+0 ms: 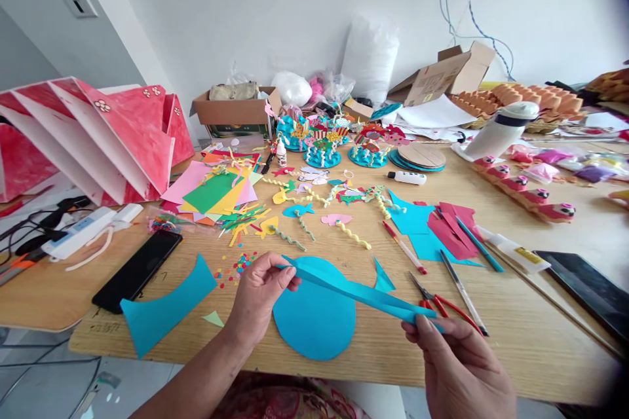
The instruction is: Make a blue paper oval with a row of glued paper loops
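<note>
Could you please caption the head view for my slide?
Left hand and right hand stretch a long blue paper strip above a blue paper disc.

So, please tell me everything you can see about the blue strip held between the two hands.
The blue strip looks like thin turquoise paper, long and narrow, seemingly folded lengthwise. It is stretched above the table, slanting from upper left down to lower right. The left hand pinches its left end, the right hand pinches its right end. It passes over a blue paper disc lying flat on the table. Whether it touches the disc cannot be told.
</note>
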A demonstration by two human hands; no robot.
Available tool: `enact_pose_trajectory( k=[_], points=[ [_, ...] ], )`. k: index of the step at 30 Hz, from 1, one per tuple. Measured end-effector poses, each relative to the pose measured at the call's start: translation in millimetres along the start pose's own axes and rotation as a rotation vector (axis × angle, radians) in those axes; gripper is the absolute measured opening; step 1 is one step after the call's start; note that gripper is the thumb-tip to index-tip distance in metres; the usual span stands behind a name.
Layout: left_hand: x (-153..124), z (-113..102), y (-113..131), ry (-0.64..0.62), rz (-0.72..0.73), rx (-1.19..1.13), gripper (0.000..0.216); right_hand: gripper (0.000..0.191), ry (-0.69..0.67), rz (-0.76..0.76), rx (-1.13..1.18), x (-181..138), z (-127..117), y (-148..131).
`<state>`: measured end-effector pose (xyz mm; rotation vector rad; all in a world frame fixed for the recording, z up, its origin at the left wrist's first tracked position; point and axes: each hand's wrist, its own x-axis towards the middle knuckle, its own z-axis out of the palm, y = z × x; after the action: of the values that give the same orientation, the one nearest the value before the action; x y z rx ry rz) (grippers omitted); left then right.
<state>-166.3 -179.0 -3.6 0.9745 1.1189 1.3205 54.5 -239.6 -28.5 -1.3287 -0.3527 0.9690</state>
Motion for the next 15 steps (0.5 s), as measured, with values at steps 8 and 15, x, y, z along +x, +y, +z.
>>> enact_pose_trajectory(
  k=[8,15],
  points=[
    [2,2,-3,0.032,0.018,-0.01,0.022,0.037,-0.079,-0.037,0.036,0,4,-2],
    [5,1,15,-0.029,0.092,0.145,0.033,0.035,-0.423,-0.067,-0.489,31,-31,1]
  ],
)
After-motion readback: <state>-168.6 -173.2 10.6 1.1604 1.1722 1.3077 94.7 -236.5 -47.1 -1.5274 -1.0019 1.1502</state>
